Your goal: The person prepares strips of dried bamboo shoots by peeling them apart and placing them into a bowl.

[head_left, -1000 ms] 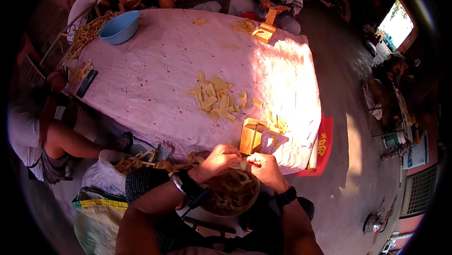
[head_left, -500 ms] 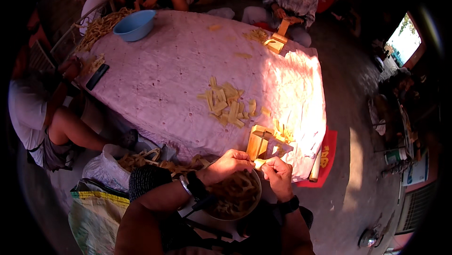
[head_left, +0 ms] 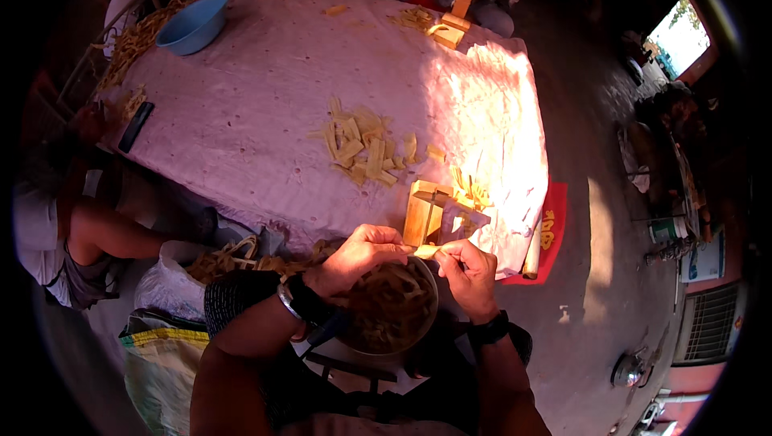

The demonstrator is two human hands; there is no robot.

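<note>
Pinched between the fingertips of both hands is a short pale yellow strip (head_left: 426,251). My left hand (head_left: 371,252) grips its left end and my right hand (head_left: 470,273) its right end. Below them, at my lap, sits a round bowl (head_left: 435,305) filled with brownish strips (head_left: 390,299). Just beyond my fingers, on the table edge, stands a wooden block tool (head_left: 420,217) with an upright frame. Thin yellow slivers (head_left: 469,188) lie beside it in bright sunlight. Farther off on the cloth is a loose pile of flat yellow strips (head_left: 362,145).
A pink cloth covers the table (head_left: 265,114). On it are a blue basin (head_left: 193,24), a dark phone-like object (head_left: 136,127) and another wooden tool (head_left: 452,27) near a person across. Someone sits at left. Sacks (head_left: 165,355) stand by my left arm; a kettle (head_left: 630,370) is on the floor.
The whole view has shifted, so the table appears higher and farther left. My hands are slightly farther apart, and more of the strip shows between them.
</note>
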